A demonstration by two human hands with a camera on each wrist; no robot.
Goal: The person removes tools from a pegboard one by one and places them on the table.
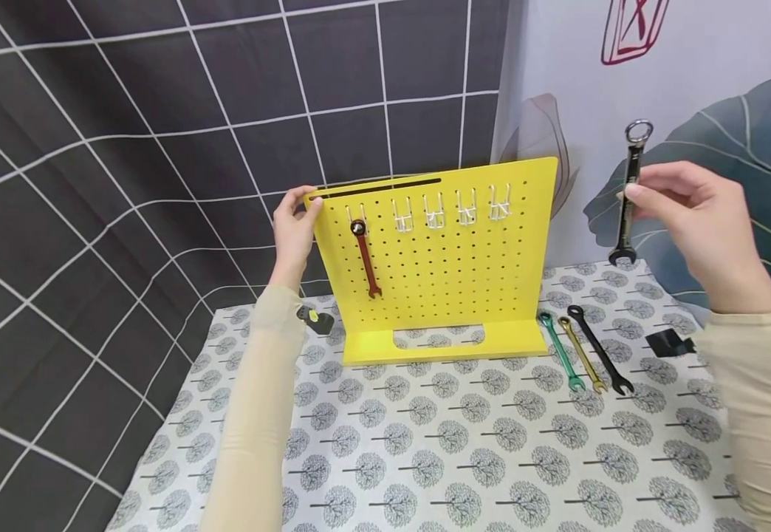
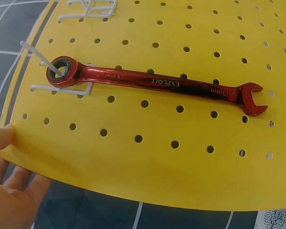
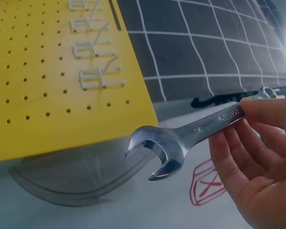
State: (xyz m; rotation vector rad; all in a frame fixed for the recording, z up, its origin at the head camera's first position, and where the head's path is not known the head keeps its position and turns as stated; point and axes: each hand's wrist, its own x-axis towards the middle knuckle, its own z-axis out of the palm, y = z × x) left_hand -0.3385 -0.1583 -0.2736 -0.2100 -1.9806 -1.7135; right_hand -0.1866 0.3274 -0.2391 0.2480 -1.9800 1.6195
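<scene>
My left hand (image 1: 295, 235) pinches the top left corner of a yellow pegboard (image 1: 439, 273), thumb in front and fingers behind. A red combination wrench (image 2: 157, 82) hangs by its ring end from a white hook just beside that hand. Off to the right of the board, my right hand (image 1: 698, 218) holds a silver combination wrench (image 1: 628, 192) by the middle of its shank. Its ring end points up and its open jaw points down in the head view. The right wrist view shows the number 14 near the open end (image 3: 157, 150).
Several bare white hooks (image 1: 467, 207) line the upper part of the board. Green (image 1: 562, 351), yellow (image 1: 583, 355) and black (image 1: 600, 349) wrenches lie on the patterned tablecloth (image 1: 425, 443) right of the board's base. Dark pieces (image 1: 668, 343) lie on the cloth near the right sleeve. A grid-patterned curtain (image 1: 159, 170) stands behind.
</scene>
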